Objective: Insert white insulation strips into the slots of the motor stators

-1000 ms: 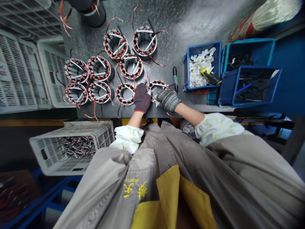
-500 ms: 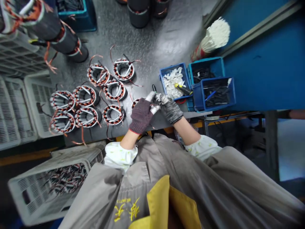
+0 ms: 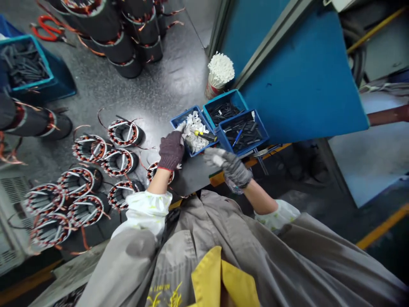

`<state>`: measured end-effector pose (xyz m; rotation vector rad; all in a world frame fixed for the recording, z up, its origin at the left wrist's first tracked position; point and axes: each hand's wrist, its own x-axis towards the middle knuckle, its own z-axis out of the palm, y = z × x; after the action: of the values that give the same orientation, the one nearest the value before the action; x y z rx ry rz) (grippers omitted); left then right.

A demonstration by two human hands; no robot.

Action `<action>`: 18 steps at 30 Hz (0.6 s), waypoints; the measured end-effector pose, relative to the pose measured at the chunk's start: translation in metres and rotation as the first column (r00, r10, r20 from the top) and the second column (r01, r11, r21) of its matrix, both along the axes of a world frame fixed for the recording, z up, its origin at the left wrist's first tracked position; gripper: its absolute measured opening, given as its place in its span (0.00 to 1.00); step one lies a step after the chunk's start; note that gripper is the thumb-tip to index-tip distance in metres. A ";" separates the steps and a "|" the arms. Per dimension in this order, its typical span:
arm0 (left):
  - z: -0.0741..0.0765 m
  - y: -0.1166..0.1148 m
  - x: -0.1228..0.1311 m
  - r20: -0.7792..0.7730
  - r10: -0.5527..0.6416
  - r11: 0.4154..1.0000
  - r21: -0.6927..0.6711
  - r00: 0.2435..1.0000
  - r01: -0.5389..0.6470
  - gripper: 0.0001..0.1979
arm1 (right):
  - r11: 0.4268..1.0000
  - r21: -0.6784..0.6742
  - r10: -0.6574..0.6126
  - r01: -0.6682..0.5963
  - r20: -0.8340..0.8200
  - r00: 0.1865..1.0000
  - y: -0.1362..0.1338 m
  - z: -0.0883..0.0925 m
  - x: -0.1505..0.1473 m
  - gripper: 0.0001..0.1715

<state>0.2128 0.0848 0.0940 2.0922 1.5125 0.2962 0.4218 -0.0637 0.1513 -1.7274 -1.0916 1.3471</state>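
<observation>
My left hand (image 3: 171, 150), in a dark purple glove, is at the left edge of a blue bin (image 3: 205, 149) of small white pieces (image 3: 194, 123). One light fingertip reaches over the rim; the other fingers are mostly hidden. My right hand (image 3: 229, 165), in a grey glove with light-tipped fingers, hovers just off the bin's near corner. Its fingers are stretched out, somewhat blurred, and I make out nothing held. A yellow-and-black tool (image 3: 205, 136) lies across the white pieces. Just below my left hand a wound stator (image 3: 152, 171) is partly covered by the wrist.
Several ring-shaped stators (image 3: 119, 161) with loose copper leads stand on the left. Stacked stators (image 3: 128, 64) rise behind. Two bins of dark sleeves (image 3: 244, 131) and a bundle of white sticks (image 3: 220, 70) border a blue panel (image 3: 297, 85). Red-handled scissors (image 3: 47, 29) lie far left.
The view has swung right. My hands, close together before, have separated: the left is at the bin of white pieces, the right at its near corner.
</observation>
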 end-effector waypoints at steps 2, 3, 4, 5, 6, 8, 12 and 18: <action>-0.004 0.012 0.008 -0.057 -0.005 0.999 -0.042 0.998 0.003 0.25 | 0.993 0.018 -0.116 0.115 0.266 0.957 0.001 0.002 0.039 0.24; -0.004 0.016 0.012 -0.096 0.005 0.998 -0.063 0.995 -0.012 0.23 | 0.990 0.027 -0.139 0.141 0.421 0.896 0.006 0.001 0.058 0.22; -0.003 0.019 0.016 -0.134 0.019 0.997 -0.076 0.991 -0.029 0.21 | 0.989 0.035 -0.138 0.143 0.557 0.819 0.012 0.001 0.075 0.20; -0.001 0.021 0.020 -0.162 0.031 0.996 -0.080 0.986 -0.045 0.19 | 0.992 0.031 -0.111 0.121 0.662 0.741 0.020 0.000 0.089 0.19; 0.000 0.022 0.023 -0.178 0.037 0.996 -0.073 0.983 -0.050 0.19 | 0.996 0.015 -0.069 0.086 0.735 0.675 0.027 0.000 0.101 0.18; 0.003 0.022 0.024 -0.167 0.020 0.999 -0.036 0.986 -0.027 0.18 | 0.999 -0.042 0.032 0.003 0.811 0.584 0.039 0.001 0.112 0.19; 0.002 0.015 0.011 -0.082 0.041 0.999 -0.001 0.996 -0.041 0.17 | 0.985 -0.105 0.164 -0.137 0.819 0.549 0.049 0.007 0.090 0.22; -0.012 0.010 -0.015 0.163 0.209 0.977 -0.077 0.964 -0.199 0.15 | 0.884 -0.235 0.411 -0.403 0.800 0.436 0.079 0.015 0.009 0.26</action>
<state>0.1981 0.0943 0.0818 1.8173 1.6139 0.4869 0.4304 0.0148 0.1661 -2.2797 -2.1692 0.6688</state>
